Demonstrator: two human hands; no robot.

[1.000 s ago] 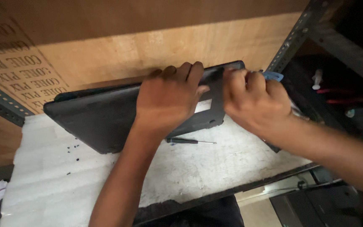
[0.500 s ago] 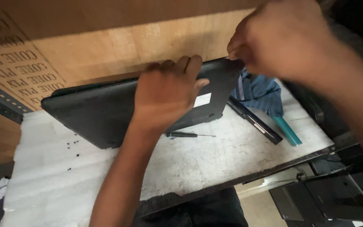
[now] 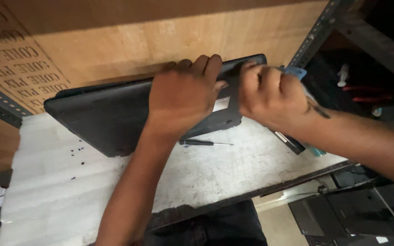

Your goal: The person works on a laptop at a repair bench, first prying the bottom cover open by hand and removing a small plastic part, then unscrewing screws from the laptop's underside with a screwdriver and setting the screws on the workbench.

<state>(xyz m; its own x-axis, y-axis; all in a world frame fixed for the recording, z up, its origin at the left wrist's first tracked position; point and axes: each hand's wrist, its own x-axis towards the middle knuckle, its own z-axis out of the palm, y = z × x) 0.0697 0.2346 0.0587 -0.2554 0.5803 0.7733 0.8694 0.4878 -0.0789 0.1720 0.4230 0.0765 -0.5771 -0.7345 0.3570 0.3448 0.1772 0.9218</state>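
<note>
A black laptop lies bottom side up on a white worktop, its far edge against a plywood wall. My left hand presses flat on its base, fingers curled over the far edge. My right hand grips the laptop's right end, fingers wrapped on the edge. A small screwdriver with a black handle lies just in front of the laptop, under my left wrist.
A plywood board with printed lettering stands behind the worktop. A slotted metal upright rises at the right. A blue cloth and a thin dark device lie behind my right hand. Dark equipment sits below right.
My right hand, raised above the bench half a second ago, has come back down onto the laptop's right end. My left hand has stayed pressed on the base.
</note>
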